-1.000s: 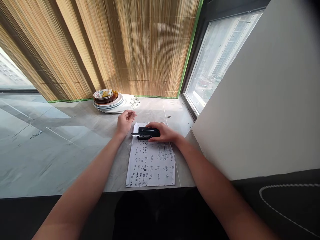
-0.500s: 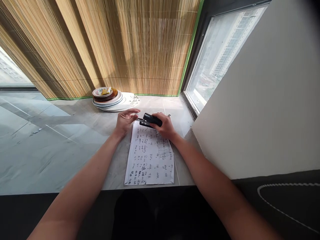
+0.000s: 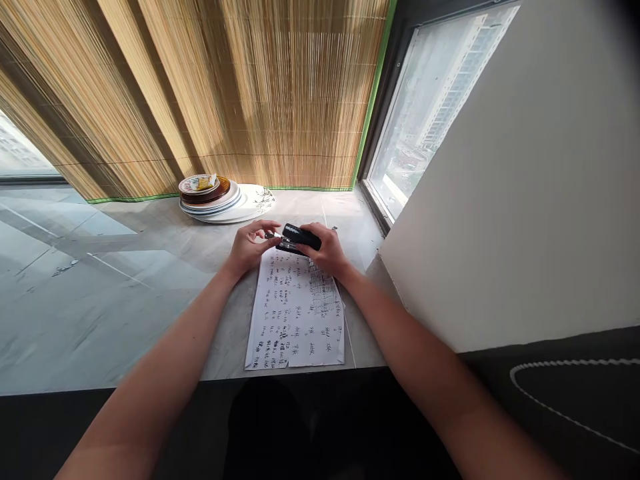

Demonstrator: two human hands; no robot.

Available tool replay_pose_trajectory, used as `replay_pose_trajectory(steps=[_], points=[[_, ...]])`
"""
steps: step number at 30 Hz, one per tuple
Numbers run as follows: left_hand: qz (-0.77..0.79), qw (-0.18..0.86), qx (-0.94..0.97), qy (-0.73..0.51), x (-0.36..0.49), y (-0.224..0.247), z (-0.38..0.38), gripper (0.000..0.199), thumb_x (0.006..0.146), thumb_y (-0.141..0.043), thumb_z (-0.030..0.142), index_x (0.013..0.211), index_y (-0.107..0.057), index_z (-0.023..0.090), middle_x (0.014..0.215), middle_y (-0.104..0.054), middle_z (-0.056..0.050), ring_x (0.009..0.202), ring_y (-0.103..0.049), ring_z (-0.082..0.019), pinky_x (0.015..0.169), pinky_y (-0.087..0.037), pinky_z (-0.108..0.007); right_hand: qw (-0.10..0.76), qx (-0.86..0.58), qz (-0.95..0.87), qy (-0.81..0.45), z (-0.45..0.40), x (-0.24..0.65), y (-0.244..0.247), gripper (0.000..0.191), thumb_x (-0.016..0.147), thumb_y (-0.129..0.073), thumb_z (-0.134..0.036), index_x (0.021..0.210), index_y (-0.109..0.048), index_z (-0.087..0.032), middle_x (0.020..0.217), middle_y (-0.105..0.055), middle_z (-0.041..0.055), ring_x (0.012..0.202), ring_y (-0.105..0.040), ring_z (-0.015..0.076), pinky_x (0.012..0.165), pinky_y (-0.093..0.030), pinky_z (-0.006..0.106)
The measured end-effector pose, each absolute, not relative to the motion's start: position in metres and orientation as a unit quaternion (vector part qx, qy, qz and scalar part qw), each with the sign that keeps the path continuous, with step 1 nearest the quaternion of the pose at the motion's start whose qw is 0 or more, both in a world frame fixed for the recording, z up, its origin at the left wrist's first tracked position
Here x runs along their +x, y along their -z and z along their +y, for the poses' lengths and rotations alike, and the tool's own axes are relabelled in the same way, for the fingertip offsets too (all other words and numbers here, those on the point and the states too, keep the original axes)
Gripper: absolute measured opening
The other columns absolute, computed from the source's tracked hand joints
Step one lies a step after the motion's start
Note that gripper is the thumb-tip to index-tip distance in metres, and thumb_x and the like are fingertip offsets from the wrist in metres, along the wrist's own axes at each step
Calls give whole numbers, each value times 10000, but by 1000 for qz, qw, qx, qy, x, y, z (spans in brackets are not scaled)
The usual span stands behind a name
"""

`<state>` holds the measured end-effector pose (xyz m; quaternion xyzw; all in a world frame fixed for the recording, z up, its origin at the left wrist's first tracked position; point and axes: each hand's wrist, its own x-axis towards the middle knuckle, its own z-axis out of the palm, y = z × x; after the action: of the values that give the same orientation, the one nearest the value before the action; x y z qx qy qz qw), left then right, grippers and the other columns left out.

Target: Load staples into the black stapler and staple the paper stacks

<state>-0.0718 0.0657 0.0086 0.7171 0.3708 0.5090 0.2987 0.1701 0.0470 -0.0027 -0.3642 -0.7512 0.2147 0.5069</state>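
Observation:
A black stapler is in my right hand, which wraps round its rear end from the right. The stapler's jaws are parted, and bright metal shows between the upper and lower arms. At its left end my left hand has thumb and fingers pinched together on a small piece, too small to name, touching or very close to the metal part. Both hands are over the far end of handwritten paper sheets, which lie on the pale marbled surface.
A stack of plates with a small yellow and white packet on top stands behind my left hand. A bamboo blind hangs at the back. To the right are a window and a white wall. A twisted white cord lies lower right.
My left thumb and fingers have come nearer the stapler's open end, and the stapler has tilted slightly, showing more of its metal inside. The whole view has shifted a little.

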Motion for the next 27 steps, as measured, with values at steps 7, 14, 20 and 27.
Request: replay_pose_trajectory(steps=[7,14,20,27], points=[[343,343,704,-518,-70,-12,63,408,730,-943,458,1067,-836,255,958,-745,-76,914,-653,-236,835,-510,-379,521,-355,-737,-244,43,172,-1,277,843,-803,-364,1085,-727,-253,1020,-751,33,923,-687,219,892,-560,398],[344,346,701,-520,-70,-13,63,403,720,-942,475,1020,-814,238,996,-745,-84,949,-657,-244,826,-515,-376,537,-353,-713,-279,42,174,-4,306,816,-820,-409,1070,-742,-257,1007,-774,28,899,-706,219,889,-575,414],[341,350,693,-530,-70,-16,61,364,737,-939,456,1001,-811,241,979,-755,-84,956,-675,-249,798,-519,-370,552,-351,-695,-300,47,176,1,353,800,-847,-447,1085,-763,-257,1016,-787,27,912,-726,229,881,-596,419],[329,335,679,-564,-72,-17,60,293,774,-929,435,961,-826,235,989,-783,-92,938,-688,-232,822,-534,-370,571,-341,-667,-337,53,181,6,390,768,-882,-442,1097,-778,-261,1047,-790,25,976,-741,246,914,-601,430]])
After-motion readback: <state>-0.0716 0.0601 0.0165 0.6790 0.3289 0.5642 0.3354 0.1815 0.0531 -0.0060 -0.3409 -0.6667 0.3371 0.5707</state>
